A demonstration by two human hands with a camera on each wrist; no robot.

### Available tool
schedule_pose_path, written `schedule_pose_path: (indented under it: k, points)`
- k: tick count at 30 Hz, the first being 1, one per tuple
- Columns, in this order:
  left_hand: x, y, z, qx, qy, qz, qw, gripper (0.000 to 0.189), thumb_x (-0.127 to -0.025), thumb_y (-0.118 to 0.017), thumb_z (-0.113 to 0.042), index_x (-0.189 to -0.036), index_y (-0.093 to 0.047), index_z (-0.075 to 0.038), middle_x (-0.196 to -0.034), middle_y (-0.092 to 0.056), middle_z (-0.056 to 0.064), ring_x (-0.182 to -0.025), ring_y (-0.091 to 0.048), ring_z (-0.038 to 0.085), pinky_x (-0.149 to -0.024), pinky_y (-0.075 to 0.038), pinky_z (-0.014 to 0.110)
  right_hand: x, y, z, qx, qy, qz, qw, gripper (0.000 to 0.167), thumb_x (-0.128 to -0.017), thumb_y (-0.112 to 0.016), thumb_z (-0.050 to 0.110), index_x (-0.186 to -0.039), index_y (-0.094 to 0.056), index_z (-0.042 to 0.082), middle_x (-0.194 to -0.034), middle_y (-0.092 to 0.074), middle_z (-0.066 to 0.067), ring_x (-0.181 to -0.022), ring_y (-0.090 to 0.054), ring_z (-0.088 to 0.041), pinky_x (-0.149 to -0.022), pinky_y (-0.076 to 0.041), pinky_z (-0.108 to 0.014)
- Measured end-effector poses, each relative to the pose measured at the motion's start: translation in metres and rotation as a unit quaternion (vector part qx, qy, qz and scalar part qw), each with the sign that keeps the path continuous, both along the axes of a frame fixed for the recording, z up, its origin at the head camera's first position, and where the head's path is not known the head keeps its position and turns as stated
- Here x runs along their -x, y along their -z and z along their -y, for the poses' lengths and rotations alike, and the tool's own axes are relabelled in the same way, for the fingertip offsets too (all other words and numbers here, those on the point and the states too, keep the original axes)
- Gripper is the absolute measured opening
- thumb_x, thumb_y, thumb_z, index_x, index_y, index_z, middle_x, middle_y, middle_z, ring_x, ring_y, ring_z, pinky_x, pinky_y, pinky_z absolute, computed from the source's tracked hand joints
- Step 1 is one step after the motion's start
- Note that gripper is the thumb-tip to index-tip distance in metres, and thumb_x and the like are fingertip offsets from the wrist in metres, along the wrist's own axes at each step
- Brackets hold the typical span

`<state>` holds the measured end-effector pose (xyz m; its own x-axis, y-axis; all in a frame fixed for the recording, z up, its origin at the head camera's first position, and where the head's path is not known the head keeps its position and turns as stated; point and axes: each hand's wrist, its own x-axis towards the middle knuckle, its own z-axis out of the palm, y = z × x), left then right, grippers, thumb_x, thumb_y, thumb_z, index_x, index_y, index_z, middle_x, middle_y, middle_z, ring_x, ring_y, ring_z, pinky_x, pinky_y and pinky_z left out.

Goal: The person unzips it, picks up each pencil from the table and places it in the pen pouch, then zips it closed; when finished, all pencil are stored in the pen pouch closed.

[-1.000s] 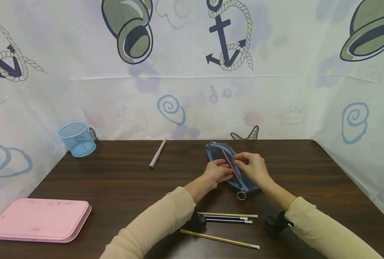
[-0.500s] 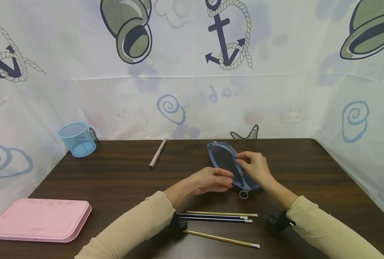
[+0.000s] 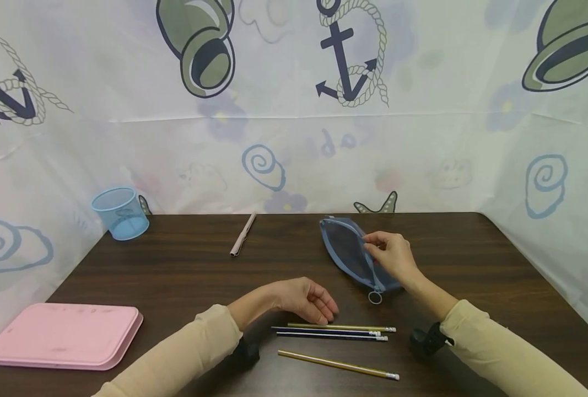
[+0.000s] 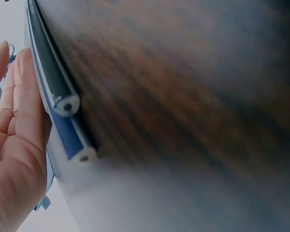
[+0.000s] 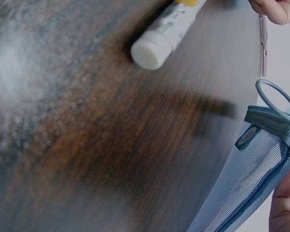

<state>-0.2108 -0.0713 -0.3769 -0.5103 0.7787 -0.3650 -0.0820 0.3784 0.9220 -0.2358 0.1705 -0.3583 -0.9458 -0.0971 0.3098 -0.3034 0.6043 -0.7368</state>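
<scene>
A blue mesh zipper pouch (image 3: 348,248) lies at the right of the table with its mouth spread wide. My right hand (image 3: 395,256) pinches the pouch's right edge by the zipper. Near the pouch's front corner hangs a ring pull (image 5: 278,99). My left hand (image 3: 303,300), its fingers relaxed, hovers at or just touches the group of pencils; contact is hard to tell. That group has a gold pencil (image 3: 343,327) and dark pencils (image 3: 333,335) side by side. In the left wrist view the left palm (image 4: 19,159) is beside the dark pencil ends (image 4: 70,108).
Another gold pencil (image 3: 338,365) lies nearer the front. A pale pen (image 3: 243,236) lies at the back middle. At the left are a pink case (image 3: 63,335) and a light blue mesh cup (image 3: 122,215). A printed cloth (image 3: 294,82) hangs behind the table.
My left hand has left the pouch's mouth and come down leftward to the pencils. The thin pinkish stick at the opening no longer shows. My right hand stays on the pouch edge.
</scene>
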Motion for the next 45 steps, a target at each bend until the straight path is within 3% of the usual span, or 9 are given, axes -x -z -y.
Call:
schedule_pose_path:
  k: [13,20,27,36,45]
  points:
    - [-0.002,0.000,0.000,-0.010,0.046,-0.071,0.9963,0.031,-0.077,-0.066,0.016,-0.108,-0.062,0.011,-0.090,-0.067,0.009,-0.075,-0.062,0.007,-0.071,-0.054,0.019,0.000,0.001,-0.001,-0.006,0.000,-0.005,1.0000,0.013,-0.085,-0.065,-0.001,-0.098,-0.069,-0.004,-0.075,-0.068,-0.016,-0.058,-0.064,-0.031,-0.049,-0.050,-0.019]
    - [-0.004,-0.001,0.000,0.000,0.049,-0.112,0.9925,0.028,-0.076,-0.066,0.016,-0.103,-0.065,0.008,-0.087,-0.068,0.011,-0.072,-0.062,0.007,-0.068,-0.053,0.018,0.001,0.000,-0.001,-0.006,-0.002,-0.006,1.0000,0.013,-0.086,-0.064,-0.001,-0.098,-0.069,-0.004,-0.073,-0.068,-0.015,-0.057,-0.064,-0.030,-0.049,-0.049,-0.019]
    - [-0.006,-0.005,-0.002,0.033,0.052,-0.187,0.9805,0.024,-0.075,-0.068,0.013,-0.095,-0.070,0.000,-0.080,-0.069,0.006,-0.067,-0.062,0.005,-0.062,-0.051,0.015,0.000,0.000,-0.001,-0.008,0.000,-0.008,0.9999,0.014,-0.085,-0.064,-0.002,-0.098,-0.069,-0.005,-0.073,-0.068,-0.014,-0.057,-0.063,-0.030,-0.049,-0.049,-0.019]
    - [-0.006,-0.007,-0.008,0.058,0.060,-0.250,0.9646,0.021,-0.074,-0.070,0.011,-0.088,-0.071,-0.005,-0.074,-0.068,-0.001,-0.064,-0.061,0.000,-0.062,-0.051,0.014,0.001,-0.003,-0.003,-0.006,0.008,-0.007,0.9999,0.014,-0.085,-0.064,-0.001,-0.098,-0.069,-0.005,-0.075,-0.069,-0.015,-0.059,-0.065,-0.031,-0.049,-0.049,-0.019]
    - [-0.002,-0.007,-0.009,0.070,0.085,-0.264,0.9583,0.018,-0.074,-0.070,0.009,-0.083,-0.072,-0.007,-0.074,-0.069,0.001,-0.065,-0.059,-0.002,-0.061,-0.050,0.013,0.001,-0.002,-0.005,-0.008,0.012,-0.007,0.9999,0.014,-0.085,-0.065,0.000,-0.098,-0.069,-0.005,-0.075,-0.069,-0.014,-0.056,-0.064,-0.027,-0.049,-0.047,-0.018]
